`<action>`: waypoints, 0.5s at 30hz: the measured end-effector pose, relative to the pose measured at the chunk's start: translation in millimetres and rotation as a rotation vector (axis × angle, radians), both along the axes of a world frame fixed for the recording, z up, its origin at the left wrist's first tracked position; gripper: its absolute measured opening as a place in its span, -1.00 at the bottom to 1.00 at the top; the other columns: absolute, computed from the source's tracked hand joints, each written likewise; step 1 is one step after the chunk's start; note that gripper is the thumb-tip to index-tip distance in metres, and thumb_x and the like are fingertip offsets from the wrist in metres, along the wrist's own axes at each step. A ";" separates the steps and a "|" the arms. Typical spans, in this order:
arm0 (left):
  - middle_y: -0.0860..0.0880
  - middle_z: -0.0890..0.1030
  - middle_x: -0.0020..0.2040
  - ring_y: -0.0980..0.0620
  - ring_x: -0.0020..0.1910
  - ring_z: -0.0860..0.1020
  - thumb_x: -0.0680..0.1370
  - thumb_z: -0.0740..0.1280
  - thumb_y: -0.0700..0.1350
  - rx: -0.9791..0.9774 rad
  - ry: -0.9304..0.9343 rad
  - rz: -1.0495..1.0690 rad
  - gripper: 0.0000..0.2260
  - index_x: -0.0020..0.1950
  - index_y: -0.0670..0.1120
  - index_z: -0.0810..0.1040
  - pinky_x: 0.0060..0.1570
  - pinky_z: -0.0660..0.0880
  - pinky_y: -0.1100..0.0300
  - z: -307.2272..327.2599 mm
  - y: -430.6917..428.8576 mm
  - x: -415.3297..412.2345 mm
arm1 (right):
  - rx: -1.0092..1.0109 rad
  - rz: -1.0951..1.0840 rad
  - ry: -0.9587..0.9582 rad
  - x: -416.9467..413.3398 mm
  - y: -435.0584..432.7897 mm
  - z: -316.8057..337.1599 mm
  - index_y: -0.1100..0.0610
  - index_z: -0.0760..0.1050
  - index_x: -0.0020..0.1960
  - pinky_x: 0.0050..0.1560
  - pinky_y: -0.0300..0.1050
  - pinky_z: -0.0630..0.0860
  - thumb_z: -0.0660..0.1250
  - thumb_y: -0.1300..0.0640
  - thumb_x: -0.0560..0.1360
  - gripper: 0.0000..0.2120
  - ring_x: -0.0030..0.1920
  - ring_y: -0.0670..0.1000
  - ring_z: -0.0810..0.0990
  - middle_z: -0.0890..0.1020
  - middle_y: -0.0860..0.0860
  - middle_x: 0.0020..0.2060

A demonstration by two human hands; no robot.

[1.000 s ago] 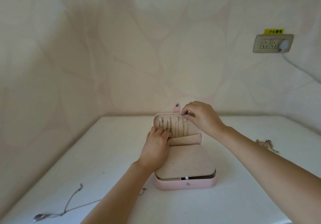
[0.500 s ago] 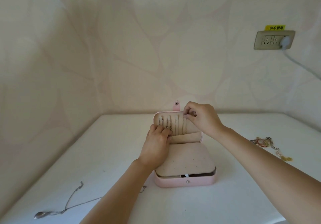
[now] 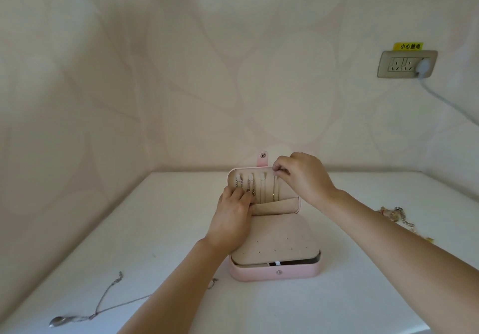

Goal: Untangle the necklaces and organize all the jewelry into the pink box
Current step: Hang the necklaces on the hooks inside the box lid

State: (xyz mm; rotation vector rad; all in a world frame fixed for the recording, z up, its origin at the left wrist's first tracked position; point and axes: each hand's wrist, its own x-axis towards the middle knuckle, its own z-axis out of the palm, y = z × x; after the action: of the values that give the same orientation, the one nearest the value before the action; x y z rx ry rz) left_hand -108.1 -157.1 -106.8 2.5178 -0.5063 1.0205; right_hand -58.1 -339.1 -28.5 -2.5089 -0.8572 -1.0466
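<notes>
Pink box (image 3: 274, 273) sits mid-surface, open, with the lid (image 3: 282, 205) standing upright at the far side and the snap tab (image 3: 263, 159) on top.

The lid lining carries a row of hooks with thin chains (image 3: 261, 191) hanging down into the pocket below. A perforated beige insert (image 3: 280, 240) lies over the base.

Left grip (image 3: 233, 212): released. The fingers lie against the lower left of the lid, pressing over the pendant ends, with nothing seen grasped.

Right grip (image 3: 303, 178): fingertips are pinched together at the lid's upper right corner, on the top end of the rightmost chain (image 3: 274, 191).

- Silver necklace (image 3: 103, 305): loose on the surface (image 3: 155, 230), near left, well apart from the box.
- Small ring-like piece (image 3: 212, 283): just beside the left forearm, too small to identify.
- Tangled jewelry pile (image 3: 394, 216): far right, partly hidden behind the right forearm.
- Wall outlet (image 3: 407, 64): upper right, with a plug and cable (image 3: 445, 100) in it.
</notes>
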 end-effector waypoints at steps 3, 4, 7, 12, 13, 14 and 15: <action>-0.07 0.55 -0.19 -0.15 -0.14 0.46 0.50 0.07 -0.07 0.000 0.018 -0.003 -0.70 -0.14 -0.14 0.58 -0.16 0.52 0.01 -0.6 0.3 0.7 | 0.009 0.013 -0.074 3.1 0.4 -3.4 0.12 0.61 -0.23 -0.41 -0.10 0.44 0.47 0.25 0.36 -0.93 -0.38 0.13 0.55 0.55 0.06 -0.47; -0.07 0.56 -0.19 -0.15 -0.13 0.46 0.50 0.07 -0.07 0.000 0.023 -0.005 -0.69 -0.13 -0.14 0.58 -0.14 0.52 0.01 -1.0 0.4 0.9 | 0.007 0.020 -0.088 3.2 0.3 -4.0 0.12 0.61 -0.25 -0.42 -0.11 0.44 0.47 0.24 0.35 -0.94 -0.40 0.12 0.54 0.55 0.05 -0.48; -0.07 0.55 -0.18 -0.15 -0.12 0.46 0.50 0.08 -0.08 -0.002 0.029 -0.006 -0.71 -0.13 -0.14 0.57 -0.14 0.51 0.01 -1.5 0.5 1.4 | -0.020 0.058 -0.116 4.9 -1.5 -5.4 0.13 0.62 -0.28 -0.40 -0.13 0.45 0.41 0.19 0.34 -0.96 -0.40 0.10 0.54 0.59 -0.01 -0.48; -0.07 0.53 -0.20 -0.14 -0.14 0.45 0.49 0.20 -0.17 -0.009 0.032 0.009 -0.84 -0.15 -0.14 0.56 -0.16 0.51 0.03 -1.6 -0.1 0.4 | -0.059 0.095 -0.122 10.3 -3.5 -6.6 0.13 0.66 -0.27 -0.30 -0.17 0.45 0.37 0.15 0.36 -0.89 -0.37 0.09 0.57 0.65 -0.03 -0.41; -0.07 0.53 -0.21 -0.14 -0.15 0.45 0.49 0.20 -0.17 -0.009 0.030 0.011 -0.85 -0.16 -0.14 0.56 -0.17 0.50 0.03 -1.4 0.0 0.2 | -0.047 0.100 -0.113 9.8 -4.2 -6.8 0.13 0.66 -0.25 -0.28 -0.19 0.42 0.38 0.16 0.38 -0.90 -0.34 0.09 0.56 0.65 -0.02 -0.38; -0.07 0.53 -0.21 -0.14 -0.15 0.45 0.48 0.21 -0.18 -0.008 0.029 0.011 -0.85 -0.16 -0.14 0.56 -0.17 0.50 0.03 -0.9 -0.1 -0.3 | -0.010 0.108 -0.098 9.1 -5.2 -7.0 0.14 0.65 -0.22 -0.24 -0.20 0.38 0.40 0.18 0.39 -0.94 -0.29 0.07 0.55 0.64 -0.02 -0.35; -0.07 0.53 -0.21 -0.14 -0.16 0.46 0.48 0.21 -0.18 -0.005 0.028 0.012 -0.86 -0.17 -0.14 0.56 -0.18 0.50 0.03 -0.4 -0.3 -0.8 | 0.042 0.126 -0.078 8.0 -6.2 -6.8 0.14 0.64 -0.17 -0.18 -0.25 0.34 0.44 0.19 0.39 -0.97 -0.22 0.03 0.51 0.62 -0.02 -0.29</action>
State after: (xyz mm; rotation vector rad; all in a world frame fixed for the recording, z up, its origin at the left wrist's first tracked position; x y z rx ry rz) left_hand -109.0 -157.4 -107.2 2.5294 -0.4805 0.9883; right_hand -50.1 -345.3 -35.3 -2.3595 -0.9905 -1.1145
